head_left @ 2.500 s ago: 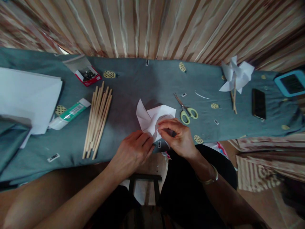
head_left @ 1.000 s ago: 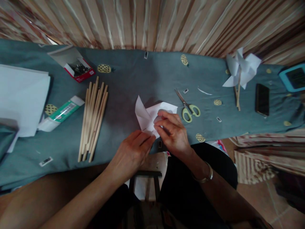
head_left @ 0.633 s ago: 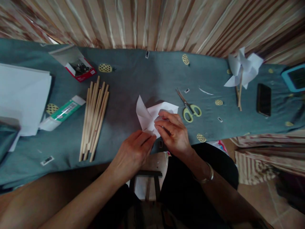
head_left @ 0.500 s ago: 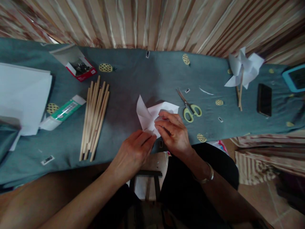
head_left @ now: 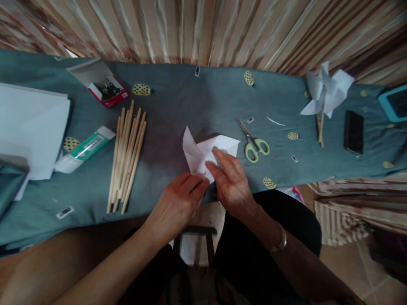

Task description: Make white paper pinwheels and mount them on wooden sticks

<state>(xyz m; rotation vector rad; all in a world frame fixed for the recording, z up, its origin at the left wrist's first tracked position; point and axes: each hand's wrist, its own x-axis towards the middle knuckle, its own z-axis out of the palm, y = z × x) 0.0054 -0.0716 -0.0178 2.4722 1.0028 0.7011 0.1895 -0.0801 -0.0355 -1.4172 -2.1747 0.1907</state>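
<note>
A white sheet of paper (head_left: 212, 149), cut and partly folded like a pinwheel, lies near the table's front edge with one pointed flap standing up at its left. My left hand (head_left: 182, 197) is closed on the paper's lower edge, thumb and fingers pinched together. On the paper's right part lies my right hand (head_left: 233, 182), fingers stretched out and thumb apart, pressing on the surface. Green-handled scissors (head_left: 252, 142) rest just right of the paper, blades slightly apart.
Wooden sticks (head_left: 127, 161), a green-and-white glue tube (head_left: 85, 148), a red box of small metal pieces (head_left: 110, 91) and white sheets (head_left: 32, 127) lie left. A finished paper pinwheel (head_left: 329, 91), a phone (head_left: 354, 132) and a blue-framed device (head_left: 394, 103) lie right.
My right hand's fingers have gone from a pinch over the paper to lying stretched out on it. My left hand keeps its pinch in the same spot.
</note>
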